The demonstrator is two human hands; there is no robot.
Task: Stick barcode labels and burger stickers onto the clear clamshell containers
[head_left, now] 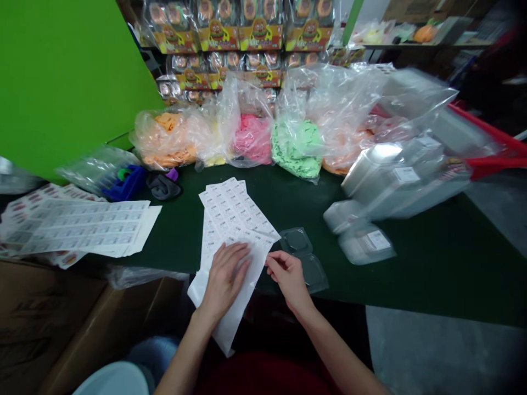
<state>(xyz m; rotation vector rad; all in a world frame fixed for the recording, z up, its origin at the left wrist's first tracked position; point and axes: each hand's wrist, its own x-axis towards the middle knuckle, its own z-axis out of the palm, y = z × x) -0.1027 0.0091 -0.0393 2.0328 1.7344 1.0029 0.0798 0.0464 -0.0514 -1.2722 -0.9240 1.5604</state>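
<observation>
A white sheet of small printed labels [234,219] lies on the dark green table [411,263], its near end hanging over the front edge. My left hand [225,277] rests flat on that sheet, fingers stretched out. My right hand [288,274] is at the sheet's right edge, fingers curled in a pinch at a label; what it holds is too small to see. A clear plastic clamshell shell [302,255] lies just right of my right hand.
More label sheets [82,227] lie at the left. Bags of orange [167,140], pink [249,137] and green [296,145] pieces line the back. A pile of clear clamshells [395,175] sits at the right, boxed toys [239,33] behind. Cardboard boxes [53,323] stand below left.
</observation>
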